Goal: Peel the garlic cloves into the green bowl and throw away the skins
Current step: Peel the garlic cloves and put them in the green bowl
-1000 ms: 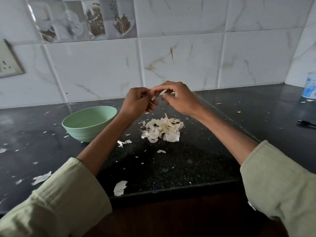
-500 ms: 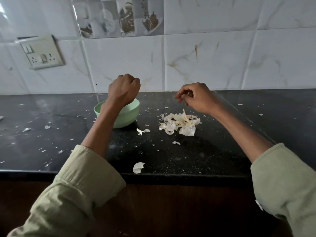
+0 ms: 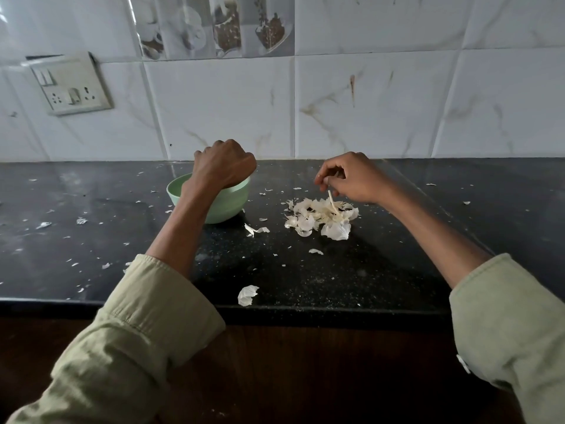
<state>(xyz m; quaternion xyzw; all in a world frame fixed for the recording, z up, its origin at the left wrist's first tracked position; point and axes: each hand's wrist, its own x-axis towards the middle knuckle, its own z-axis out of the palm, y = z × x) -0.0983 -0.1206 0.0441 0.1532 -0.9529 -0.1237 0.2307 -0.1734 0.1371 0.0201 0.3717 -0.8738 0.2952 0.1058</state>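
The green bowl (image 3: 224,206) stands on the black counter (image 3: 305,270) left of centre. My left hand (image 3: 223,166) hangs over it, knuckles up, with the fingers curled down into the bowl; they hide whatever is under them and the bowl's inside. A pile of white garlic skins (image 3: 321,217) lies to the right of the bowl, a thin stem sticking up from it. My right hand (image 3: 351,179) hovers just above the pile, its thumb and fingertips pinched together on what looks like a small pale bit of skin.
Loose skins lie around: one (image 3: 247,295) near the counter's front edge, another (image 3: 255,230) beside the bowl, and small flakes over the left side. A tiled wall with a switch socket (image 3: 72,85) closes the back. A brown cabinet front (image 3: 305,377) drops below the counter edge.
My hands have parted from peeling together. The left one swung to the bowl and stays over it. The right one sank towards the skin pile. The view turned left.
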